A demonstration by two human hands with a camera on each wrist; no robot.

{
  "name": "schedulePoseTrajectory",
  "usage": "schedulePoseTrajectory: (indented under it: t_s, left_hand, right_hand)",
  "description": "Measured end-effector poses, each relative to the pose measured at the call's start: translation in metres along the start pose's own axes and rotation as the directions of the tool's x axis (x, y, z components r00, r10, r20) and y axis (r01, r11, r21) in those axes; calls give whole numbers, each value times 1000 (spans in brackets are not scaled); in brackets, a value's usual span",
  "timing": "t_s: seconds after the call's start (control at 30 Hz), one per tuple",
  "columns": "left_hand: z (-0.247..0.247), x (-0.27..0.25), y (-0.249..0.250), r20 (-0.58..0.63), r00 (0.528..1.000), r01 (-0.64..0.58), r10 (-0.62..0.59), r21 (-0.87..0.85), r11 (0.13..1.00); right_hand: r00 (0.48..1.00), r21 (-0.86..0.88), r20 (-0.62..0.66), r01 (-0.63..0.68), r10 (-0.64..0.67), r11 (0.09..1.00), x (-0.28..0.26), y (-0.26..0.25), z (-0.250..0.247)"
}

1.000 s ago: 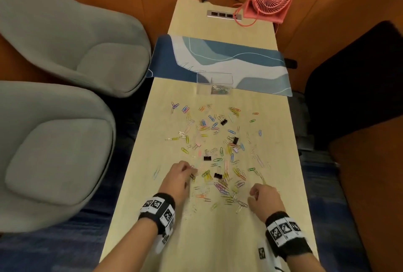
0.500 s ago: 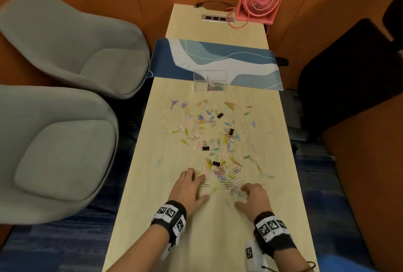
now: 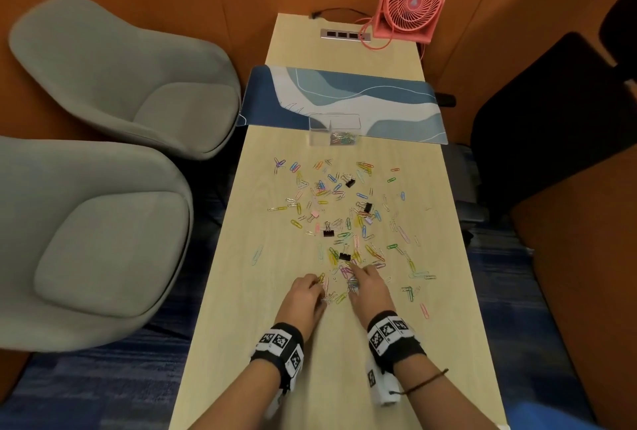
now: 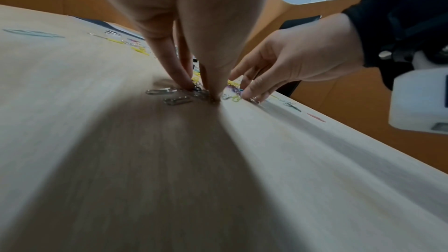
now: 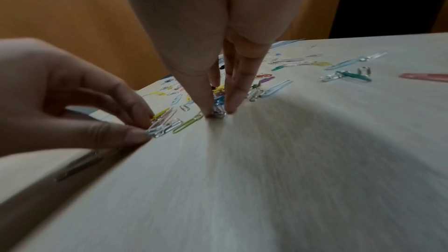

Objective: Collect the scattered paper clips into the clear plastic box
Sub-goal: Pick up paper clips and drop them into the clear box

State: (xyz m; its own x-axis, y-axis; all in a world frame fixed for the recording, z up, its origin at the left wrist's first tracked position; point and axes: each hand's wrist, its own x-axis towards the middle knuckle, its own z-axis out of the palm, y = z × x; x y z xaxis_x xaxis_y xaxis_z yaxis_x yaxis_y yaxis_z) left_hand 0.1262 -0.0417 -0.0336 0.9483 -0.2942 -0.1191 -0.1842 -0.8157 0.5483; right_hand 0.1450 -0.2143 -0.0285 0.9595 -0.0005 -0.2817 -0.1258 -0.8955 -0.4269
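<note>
Several coloured paper clips (image 3: 339, 209) lie scattered over the middle of the wooden table (image 3: 275, 343), with a few black binder clips (image 3: 328, 232) among them. The clear plastic box (image 3: 320, 136) stands at the far end of the scatter with some clips inside. My left hand (image 3: 319, 286) is at the near edge of the scatter; its thumb and fingers pinch silver and clear clips (image 4: 194, 92) against the tabletop. Right beside it, my right hand (image 3: 355, 283) pinches a small bunch of clips (image 5: 219, 111) between thumb and fingers.
A blue patterned desk mat (image 3: 344, 102) lies behind the box. Further back are a socket strip (image 3: 344, 34) and a pink fan (image 3: 410, 2). Two grey chairs (image 3: 103, 240) stand left of the table, a black chair (image 3: 551, 119) right.
Half a second ago both hands lay spread and apart on the table. They have since drawn together at the near edge of the scatter and closed their fingers on clips.
</note>
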Motion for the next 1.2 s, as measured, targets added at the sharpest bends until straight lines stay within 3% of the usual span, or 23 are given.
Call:
schedulePoseTrajectory:
  t_s: [0.13,0.33,0.57,0.7,0.83,1.0,1.07,1.13,1.2]
  left_hand:
    - [-2,6,1,37,999,9,-9,-5,1000]
    - [2,16,0,68,998,-23,17,95,995]
    - [-1,22,0,82,996,14,-21,87,996]
    - [-8,27,0,62,998,17,-16,-9,1000]
    - [-20,34,2,-16,996,84,-88,-172,982]
    - [-38,44,6,1,978,195,-210,-374,907]
    - [-47,51,7,21,964,242,-265,-477,845]
    - [-57,62,8,10,961,238,-278,-543,805]
    - [-70,77,8,-22,963,207,-267,-570,795]
  right_hand:
    - [995,-157,27,99,-96,983,1,-4,6]
    - [990,-216,54,138,-129,967,8,-3,3]
    - [978,-335,172,171,-119,927,15,-11,-10]
    - [980,-318,182,138,-82,938,23,-9,-20]
    - [986,-177,155,82,-54,981,29,0,-34]
    - [997,204,11,-81,80,976,25,11,-53]
    - [983,458,41,-176,177,871,23,11,-62]
    - [967,677,110,-242,229,695,24,9,-73]
    - [958,791,142,-262,251,553,30,7,-86]
